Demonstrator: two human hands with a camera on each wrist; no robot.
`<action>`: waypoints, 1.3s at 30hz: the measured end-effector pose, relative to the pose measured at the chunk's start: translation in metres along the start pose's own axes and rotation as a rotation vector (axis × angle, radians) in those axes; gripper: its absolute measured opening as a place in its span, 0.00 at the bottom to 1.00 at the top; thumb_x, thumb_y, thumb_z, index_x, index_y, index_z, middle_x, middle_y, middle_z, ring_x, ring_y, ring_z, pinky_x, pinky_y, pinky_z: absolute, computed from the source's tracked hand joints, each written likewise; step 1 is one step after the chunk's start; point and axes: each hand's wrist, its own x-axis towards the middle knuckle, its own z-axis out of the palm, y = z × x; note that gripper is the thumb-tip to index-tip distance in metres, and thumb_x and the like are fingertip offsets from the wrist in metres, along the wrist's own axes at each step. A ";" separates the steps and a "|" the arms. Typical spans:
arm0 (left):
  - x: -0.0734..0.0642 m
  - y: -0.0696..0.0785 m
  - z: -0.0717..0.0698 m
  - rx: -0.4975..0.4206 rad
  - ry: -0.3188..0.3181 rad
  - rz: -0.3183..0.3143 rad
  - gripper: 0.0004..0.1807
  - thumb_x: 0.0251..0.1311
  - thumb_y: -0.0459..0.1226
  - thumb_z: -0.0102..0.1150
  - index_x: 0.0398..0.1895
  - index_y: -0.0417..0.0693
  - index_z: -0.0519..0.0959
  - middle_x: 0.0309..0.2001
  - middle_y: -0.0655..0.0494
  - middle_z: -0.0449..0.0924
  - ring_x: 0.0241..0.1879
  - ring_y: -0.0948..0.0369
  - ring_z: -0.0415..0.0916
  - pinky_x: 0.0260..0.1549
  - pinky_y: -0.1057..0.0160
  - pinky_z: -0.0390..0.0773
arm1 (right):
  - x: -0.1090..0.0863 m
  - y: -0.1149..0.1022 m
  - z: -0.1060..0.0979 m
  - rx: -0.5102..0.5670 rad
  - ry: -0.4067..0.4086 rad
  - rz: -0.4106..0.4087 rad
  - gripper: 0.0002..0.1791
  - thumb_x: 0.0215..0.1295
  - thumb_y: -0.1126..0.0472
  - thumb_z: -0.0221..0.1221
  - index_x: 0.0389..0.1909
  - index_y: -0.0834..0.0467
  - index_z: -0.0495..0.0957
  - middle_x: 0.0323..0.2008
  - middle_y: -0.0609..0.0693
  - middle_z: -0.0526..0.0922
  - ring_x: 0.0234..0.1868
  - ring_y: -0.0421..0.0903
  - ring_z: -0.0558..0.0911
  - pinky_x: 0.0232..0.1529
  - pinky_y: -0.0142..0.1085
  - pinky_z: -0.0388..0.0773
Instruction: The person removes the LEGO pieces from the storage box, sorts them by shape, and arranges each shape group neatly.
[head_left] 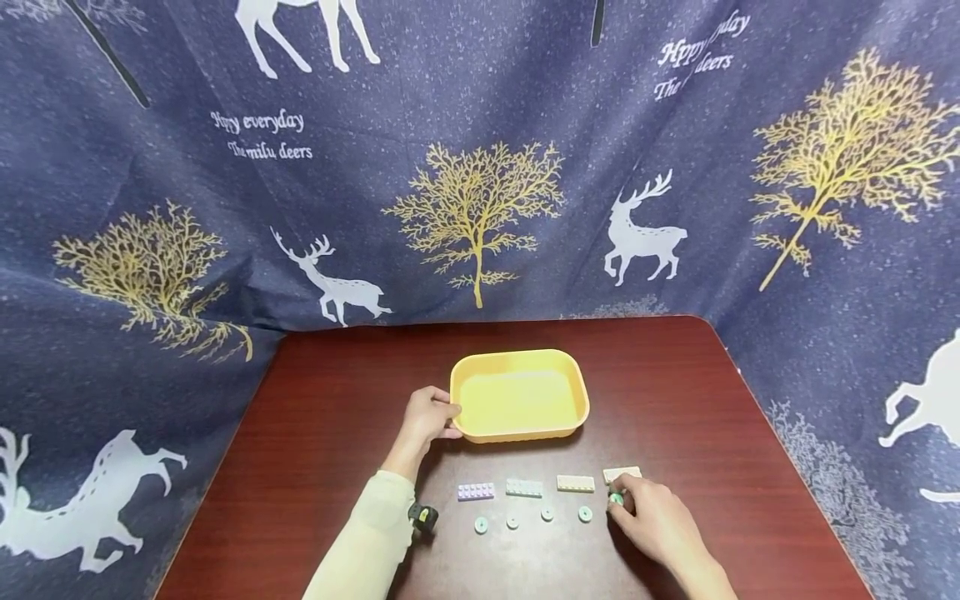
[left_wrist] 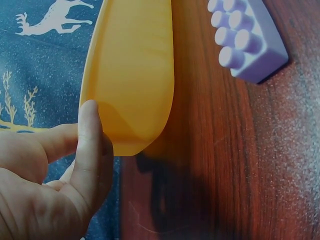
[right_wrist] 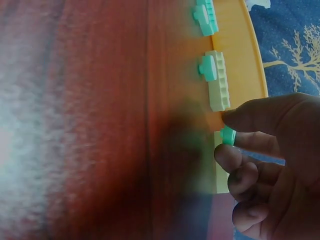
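My left hand (head_left: 429, 417) grips the left end of a yellow plastic basin (head_left: 517, 436), thumb on one side of its wall and fingers on the other. A purple building block (left_wrist: 257, 42) with round studs lies near it. At the right of the table my right hand (head_left: 656, 512) pinches a small round green piece (right_wrist: 228, 136) between curled fingers and thumb. Just behind that hand is a cream building block (head_left: 622, 475), partly covered by the fingers.
In the same row lie a pale green block (head_left: 524, 488) and another cream block (head_left: 575, 483). In front of them sit several small round green pieces (head_left: 585, 514). A patterned blue cloth (head_left: 480, 100) hangs behind the dark red table (head_left: 337, 392).
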 end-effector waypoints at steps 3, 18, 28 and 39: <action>0.000 0.000 0.001 -0.004 -0.001 0.001 0.14 0.59 0.22 0.62 0.48 0.26 0.74 0.34 0.44 0.76 0.24 0.56 0.82 0.28 0.57 0.93 | -0.001 0.002 0.002 -0.003 -0.007 0.003 0.07 0.57 0.57 0.68 0.36 0.45 0.82 0.20 0.38 0.72 0.24 0.41 0.71 0.22 0.37 0.70; 0.002 -0.001 0.001 -0.007 0.003 0.004 0.14 0.60 0.22 0.62 0.48 0.26 0.73 0.34 0.43 0.78 0.27 0.54 0.83 0.27 0.59 0.93 | -0.003 0.002 0.004 0.008 -0.019 0.010 0.10 0.56 0.57 0.70 0.38 0.46 0.83 0.21 0.38 0.72 0.23 0.39 0.71 0.22 0.35 0.68; 0.002 -0.002 -0.002 -0.013 0.020 0.004 0.15 0.59 0.22 0.63 0.48 0.27 0.73 0.35 0.44 0.76 0.25 0.55 0.82 0.26 0.59 0.93 | -0.002 0.001 0.004 0.022 -0.022 0.012 0.10 0.55 0.56 0.71 0.39 0.46 0.83 0.20 0.36 0.73 0.22 0.38 0.71 0.21 0.35 0.69; 0.001 -0.008 -0.007 0.022 0.020 -0.005 0.17 0.64 0.30 0.65 0.52 0.31 0.75 0.37 0.43 0.80 0.21 0.58 0.80 0.22 0.61 0.92 | 0.003 -0.001 -0.012 0.057 0.030 -0.009 0.09 0.61 0.54 0.70 0.42 0.48 0.84 0.21 0.34 0.78 0.27 0.37 0.78 0.28 0.41 0.80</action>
